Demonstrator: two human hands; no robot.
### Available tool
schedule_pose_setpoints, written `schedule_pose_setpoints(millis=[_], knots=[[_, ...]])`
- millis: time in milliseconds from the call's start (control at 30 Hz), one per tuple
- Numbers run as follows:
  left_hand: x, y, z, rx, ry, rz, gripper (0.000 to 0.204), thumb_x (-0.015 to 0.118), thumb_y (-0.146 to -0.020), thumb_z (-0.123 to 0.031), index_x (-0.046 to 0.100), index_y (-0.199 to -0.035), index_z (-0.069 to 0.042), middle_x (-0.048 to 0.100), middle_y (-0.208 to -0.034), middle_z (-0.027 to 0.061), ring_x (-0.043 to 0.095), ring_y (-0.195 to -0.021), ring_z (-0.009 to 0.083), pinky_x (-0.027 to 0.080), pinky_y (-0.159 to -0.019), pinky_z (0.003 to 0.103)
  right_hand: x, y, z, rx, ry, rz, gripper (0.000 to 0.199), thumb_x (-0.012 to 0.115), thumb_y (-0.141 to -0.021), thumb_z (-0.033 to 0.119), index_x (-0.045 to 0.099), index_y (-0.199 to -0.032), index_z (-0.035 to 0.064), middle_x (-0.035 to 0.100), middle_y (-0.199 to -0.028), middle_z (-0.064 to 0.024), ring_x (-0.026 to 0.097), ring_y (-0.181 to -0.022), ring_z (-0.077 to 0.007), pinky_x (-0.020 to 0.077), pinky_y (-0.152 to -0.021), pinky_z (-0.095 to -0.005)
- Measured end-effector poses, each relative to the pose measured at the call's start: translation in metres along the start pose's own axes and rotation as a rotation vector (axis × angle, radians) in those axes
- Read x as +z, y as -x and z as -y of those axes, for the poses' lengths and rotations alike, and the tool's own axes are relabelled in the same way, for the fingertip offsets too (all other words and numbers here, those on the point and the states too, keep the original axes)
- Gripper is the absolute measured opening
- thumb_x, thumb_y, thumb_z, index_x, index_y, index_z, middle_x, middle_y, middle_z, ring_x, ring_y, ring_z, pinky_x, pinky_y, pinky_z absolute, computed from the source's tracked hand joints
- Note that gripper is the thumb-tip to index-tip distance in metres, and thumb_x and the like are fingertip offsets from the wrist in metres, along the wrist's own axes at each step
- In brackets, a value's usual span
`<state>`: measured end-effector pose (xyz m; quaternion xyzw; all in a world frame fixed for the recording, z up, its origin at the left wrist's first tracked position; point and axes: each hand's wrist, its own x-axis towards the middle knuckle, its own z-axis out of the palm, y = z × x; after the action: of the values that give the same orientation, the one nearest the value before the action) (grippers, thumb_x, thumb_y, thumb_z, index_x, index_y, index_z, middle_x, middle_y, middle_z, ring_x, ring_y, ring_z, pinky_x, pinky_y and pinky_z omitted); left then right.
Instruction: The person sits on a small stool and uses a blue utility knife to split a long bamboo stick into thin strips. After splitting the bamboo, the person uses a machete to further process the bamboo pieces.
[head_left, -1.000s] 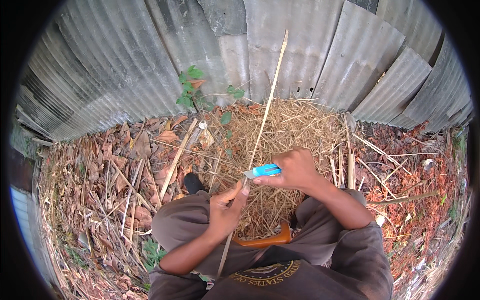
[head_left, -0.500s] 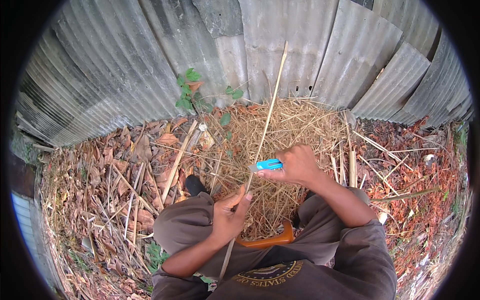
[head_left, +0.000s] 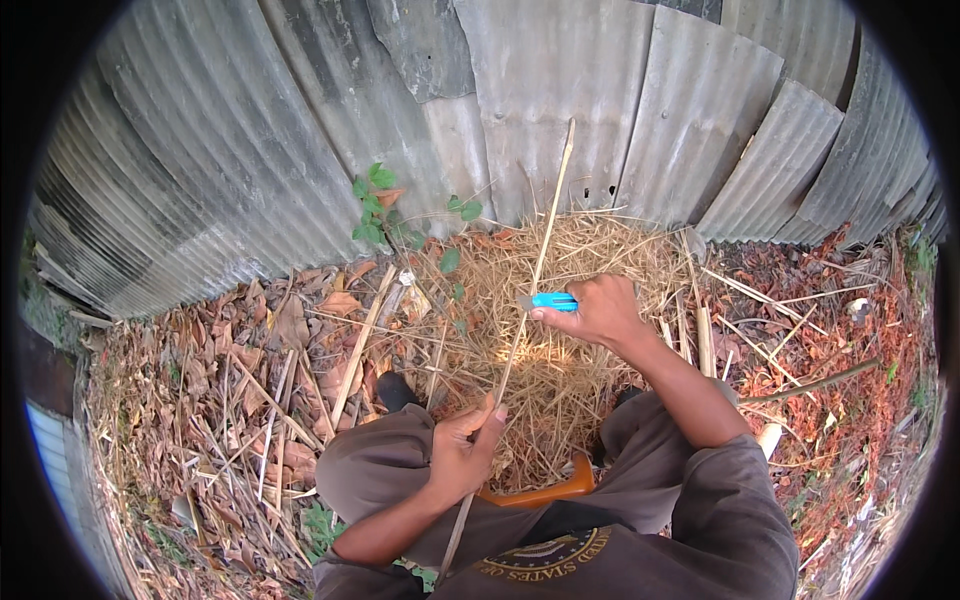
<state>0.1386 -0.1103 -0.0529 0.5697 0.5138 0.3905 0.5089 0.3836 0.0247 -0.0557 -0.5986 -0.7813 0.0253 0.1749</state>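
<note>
A long, thin pale strip of wood or bamboo [head_left: 550, 222] runs from my lap up toward the fence, tilted slightly right. My left hand [head_left: 464, 452] is closed around its lower part, thumb and fingers pinching it above my left knee. Farther up, my right hand [head_left: 606, 314] grips a bright blue utility knife [head_left: 556, 302]. The knife's short blade points left and meets the strip at about its middle. Whether the blade bites into the strip is too small to tell.
A pile of straw-like shavings [head_left: 600, 250] lies between my feet and the corrugated metal fence [head_left: 560, 70]. Dry leaves [head_left: 230, 350] and loose sticks [head_left: 362, 345] cover the ground at left. An orange curved plastic edge [head_left: 540, 492] shows between my legs. A green plant [head_left: 372, 210] stands by the fence.
My right hand and the knife have moved up along the strip, farther from my left hand. The left hand keeps its hold. The whole view has shifted slightly.
</note>
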Motion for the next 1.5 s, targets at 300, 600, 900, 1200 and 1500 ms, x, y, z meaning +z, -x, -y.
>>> schedule_pose_setpoints(millis=[300, 600, 900, 1200, 1500], knots=[[0.005, 0.009, 0.008, 0.119, 0.015, 0.071, 0.022, 0.059, -0.093, -0.006, 0.062, -0.111, 0.007, 0.05, -0.071, -0.0005, 0.041, -0.065, 0.0038, 0.038, -0.056, 0.021, -0.005, -0.025, -0.057, 0.187, 0.06, -0.109, 0.079, 0.048, -0.074, 0.08, 0.069, -0.063, 0.0055, 0.056, -0.049, -0.0144, 0.06, -0.05, -0.0311, 0.0458, -0.05, -0.0448], [0.008, 0.027, 0.001, 0.05, 0.07, 0.2, 0.019, 0.058, -0.094, -0.006, 0.062, -0.108, 0.006, 0.049, -0.069, 0.0002, 0.041, -0.061, 0.0044, 0.036, -0.052, 0.022, -0.008, -0.032, -0.134, 0.356, 0.185, -0.226, 0.078, 0.049, -0.074, 0.078, 0.07, -0.07, 0.0032, 0.062, -0.061, -0.0191, 0.065, -0.066, -0.0364, 0.0503, -0.061, -0.0471], [0.005, 0.028, 0.01, 0.166, -0.115, 0.25, 0.02, 0.057, -0.095, -0.007, 0.061, -0.108, 0.007, 0.053, -0.072, 0.0029, 0.046, -0.069, 0.0059, 0.041, -0.061, 0.023, -0.001, -0.028, -0.176, 0.415, 0.3, -0.29, 0.07, 0.052, -0.076, 0.073, 0.071, -0.072, 0.0054, 0.065, -0.067, -0.019, 0.065, -0.069, -0.0361, 0.0511, -0.063, -0.0463], [0.003, 0.019, 0.009, 0.025, -0.148, 0.265, 0.023, 0.058, -0.094, -0.008, 0.062, -0.112, 0.006, 0.056, -0.073, 0.0006, 0.046, -0.07, 0.004, 0.042, -0.063, 0.022, 0.023, -0.006, -0.21, 0.392, 0.385, -0.197, 0.079, 0.047, -0.075, 0.079, 0.071, -0.076, 0.0037, 0.066, -0.073, -0.0225, 0.066, -0.069, -0.0382, 0.0518, -0.061, -0.0477], [-0.039, 0.115, 0.008, -0.036, -0.1, 0.195, 0.02, 0.059, -0.093, -0.006, 0.065, -0.11, 0.003, 0.052, -0.068, 0.0002, 0.044, -0.065, 0.0044, 0.04, -0.058, 0.021, -0.026, 0.071, -0.248, 1.0, 0.021, -0.282, 0.096, 0.035, -0.079, 0.082, 0.068, -0.1, -0.0061, 0.066, -0.092, -0.0312, 0.064, -0.098, -0.0433, 0.0487, -0.085, -0.0505]])
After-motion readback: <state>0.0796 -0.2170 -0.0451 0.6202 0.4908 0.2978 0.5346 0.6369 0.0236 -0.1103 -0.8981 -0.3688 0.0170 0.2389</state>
